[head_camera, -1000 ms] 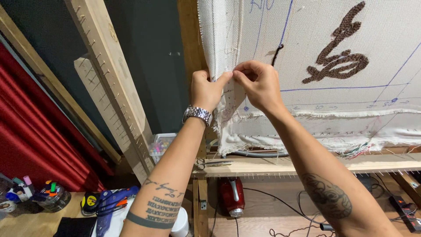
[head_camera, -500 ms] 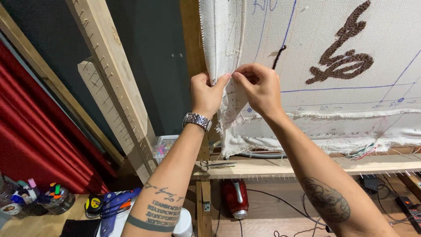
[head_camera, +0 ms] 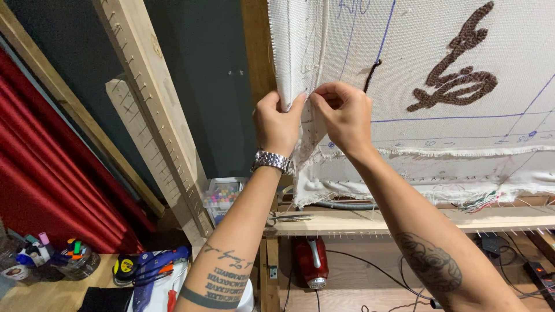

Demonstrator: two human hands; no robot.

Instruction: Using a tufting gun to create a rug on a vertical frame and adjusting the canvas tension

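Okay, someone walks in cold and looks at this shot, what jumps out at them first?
First, the two hands meeting at centre: the left hand and right hand pinch the left edge of a white cloth stretched on a wooden frame. Next, the brown tufted curl on the cloth at upper right, among blue drawn lines. Then the red curtain at far left, behind leaning wooden strips studded with nails.

Dark wall (head_camera: 214,86), red curtain (head_camera: 52,185)

Left hand (head_camera: 277,124) and right hand (head_camera: 344,115) both pinch left edge of white cloth (head_camera: 462,150) on wooden frame (head_camera: 376,219).
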